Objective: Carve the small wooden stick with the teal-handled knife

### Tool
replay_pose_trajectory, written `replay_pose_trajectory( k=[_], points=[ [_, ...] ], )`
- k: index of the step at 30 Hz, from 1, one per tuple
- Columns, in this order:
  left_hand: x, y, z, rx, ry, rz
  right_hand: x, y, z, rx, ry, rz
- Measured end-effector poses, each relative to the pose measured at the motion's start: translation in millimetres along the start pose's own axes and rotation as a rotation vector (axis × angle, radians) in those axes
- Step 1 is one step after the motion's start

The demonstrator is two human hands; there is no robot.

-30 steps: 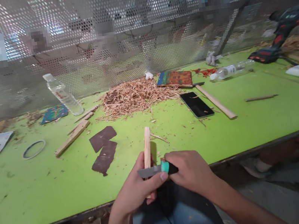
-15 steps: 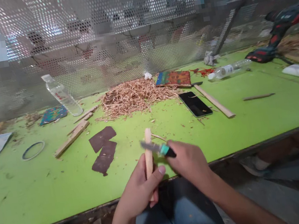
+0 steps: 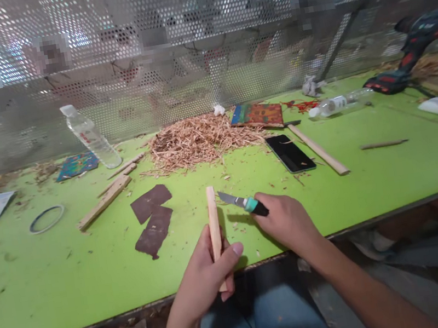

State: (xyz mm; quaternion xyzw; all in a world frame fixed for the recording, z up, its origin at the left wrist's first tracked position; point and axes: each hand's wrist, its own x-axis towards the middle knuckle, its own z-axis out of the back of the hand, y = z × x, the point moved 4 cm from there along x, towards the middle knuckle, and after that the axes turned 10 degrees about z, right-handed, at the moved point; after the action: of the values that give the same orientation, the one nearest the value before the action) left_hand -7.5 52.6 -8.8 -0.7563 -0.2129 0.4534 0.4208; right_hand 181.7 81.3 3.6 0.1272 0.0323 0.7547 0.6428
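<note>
My left hand [image 3: 208, 268] is closed around a pale wooden stick [image 3: 212, 215], which stands almost upright near the table's front edge. In my right hand [image 3: 288, 222] is a knife [image 3: 255, 206] with a black and turquoise handle. Its blade points left, its tip just right of the stick's upper part and apart from it. Two pieces of dark brown sandpaper [image 3: 155, 229] lie on the table to the left of the stick. Small wood chips are scattered around both hands.
Behind my hands is a heap of wood shavings [image 3: 191, 143] against a perforated metal screen [image 3: 190, 88]. A phone [image 3: 290, 153], a wooden rod [image 3: 320, 150] and a cordless drill [image 3: 405, 57] are to the right. A plastic bottle [image 3: 92, 137] and wooden strips [image 3: 104, 202] stand or lie left.
My right hand has moved the knife to the right, off the stick that its blade crossed before. The left hand still grips the stick, now slightly more upright.
</note>
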Motion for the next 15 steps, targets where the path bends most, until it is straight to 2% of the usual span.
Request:
replay_pose_trajectory(
  k=[3, 6, 12, 15],
  points=[
    [0.2, -2.3, -1.1, 0.029, -0.061, -0.026, -8.3, 7.5, -0.8, 0.053, -0.005, 0.079],
    [0.9, -2.9, -2.5, 0.049, -0.075, -0.02, -14.7, 10.5, -1.0, 0.096, -0.02, 0.145],
    [-1.9, -3.0, -0.6, 0.112, 0.038, 0.044, -22.0, 20.4, -1.3, 0.172, -0.026, 0.298],
    [-4.2, -1.7, 0.5, 0.128, 0.087, 0.071, -23.8, 26.7, -2.4, 0.197, -0.057, 0.325]
  ],
)
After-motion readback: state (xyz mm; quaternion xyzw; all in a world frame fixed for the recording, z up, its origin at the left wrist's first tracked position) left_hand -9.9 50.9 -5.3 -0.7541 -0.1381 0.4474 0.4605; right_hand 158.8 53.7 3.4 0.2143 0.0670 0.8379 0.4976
